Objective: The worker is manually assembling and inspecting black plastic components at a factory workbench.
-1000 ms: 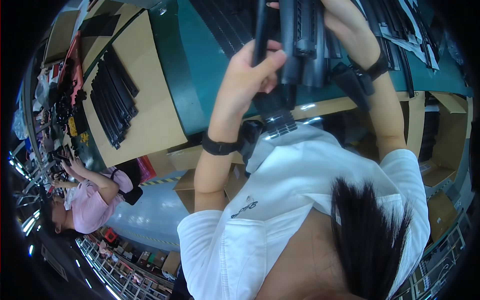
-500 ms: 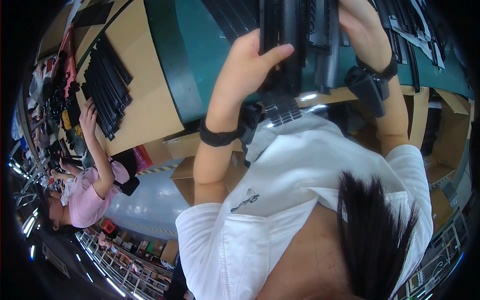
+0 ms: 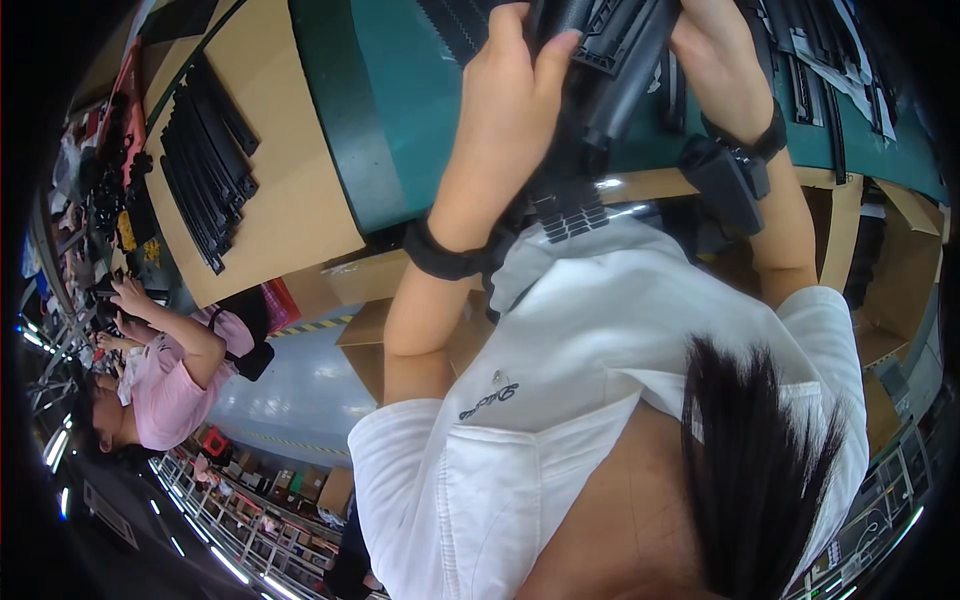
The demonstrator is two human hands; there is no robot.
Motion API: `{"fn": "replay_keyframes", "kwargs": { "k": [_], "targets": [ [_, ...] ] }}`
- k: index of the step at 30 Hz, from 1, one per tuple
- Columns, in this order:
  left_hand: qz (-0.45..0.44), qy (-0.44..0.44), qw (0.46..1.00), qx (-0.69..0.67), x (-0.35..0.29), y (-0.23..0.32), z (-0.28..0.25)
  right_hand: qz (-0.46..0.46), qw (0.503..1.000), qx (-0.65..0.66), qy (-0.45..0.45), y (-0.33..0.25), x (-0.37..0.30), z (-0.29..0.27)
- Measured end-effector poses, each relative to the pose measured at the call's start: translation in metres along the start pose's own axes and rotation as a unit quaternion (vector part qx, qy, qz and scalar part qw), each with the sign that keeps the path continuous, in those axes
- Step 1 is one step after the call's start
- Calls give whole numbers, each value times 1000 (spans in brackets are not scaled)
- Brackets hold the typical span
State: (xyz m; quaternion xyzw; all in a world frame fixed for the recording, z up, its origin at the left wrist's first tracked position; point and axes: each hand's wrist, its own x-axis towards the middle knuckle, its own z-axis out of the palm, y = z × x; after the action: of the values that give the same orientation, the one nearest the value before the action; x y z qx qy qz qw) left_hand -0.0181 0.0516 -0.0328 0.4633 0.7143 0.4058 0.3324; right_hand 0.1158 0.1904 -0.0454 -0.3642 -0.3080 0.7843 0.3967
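Long black plastic strips lie between my hands at the top of the view, their far ends cut off by the frame edge. My left hand (image 3: 505,120) is closed on a black plastic strip (image 3: 560,18), its thumb lying along the side. Next to this are a ribbed black piece (image 3: 603,42) and a rounded black plastic strip (image 3: 632,88) that slants down to the left. My right hand (image 3: 715,50) grips the upper end of the rounded strip; most of its fingers are hidden or out of frame. Both wrists wear black straps.
A green work surface (image 3: 385,130) spreads under the parts. More black strips (image 3: 815,60) lie at the right among white wrapping. On the left, a cardboard sheet (image 3: 290,210) bears a row of black strips (image 3: 205,165). A co-worker in pink (image 3: 180,385) stands beyond. Cardboard boxes (image 3: 365,335) sit below.
The black strips in my hands have gone from upright to slanted, and the ribbed piece shows more. My left hand has shifted upward. The co-worker's hand has left the row of strips.
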Motion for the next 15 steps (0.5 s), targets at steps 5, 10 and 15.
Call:
{"fn": "replay_keyframes", "kwargs": {
  "k": [5, 10, 15],
  "targets": [
    [113, -38, 981, 151, -5, -20, -9, 11, 1000, -15, 3, -1, -4, -3],
    [152, -6, 965, 214, -9, -16, -10, -2, 1000, 1, 4, 5, -3, -5],
    [162, 24, 960, 226, -8, -28, -3, -9, 1000, -15, 9, 5, -3, -5]
  ]
}}
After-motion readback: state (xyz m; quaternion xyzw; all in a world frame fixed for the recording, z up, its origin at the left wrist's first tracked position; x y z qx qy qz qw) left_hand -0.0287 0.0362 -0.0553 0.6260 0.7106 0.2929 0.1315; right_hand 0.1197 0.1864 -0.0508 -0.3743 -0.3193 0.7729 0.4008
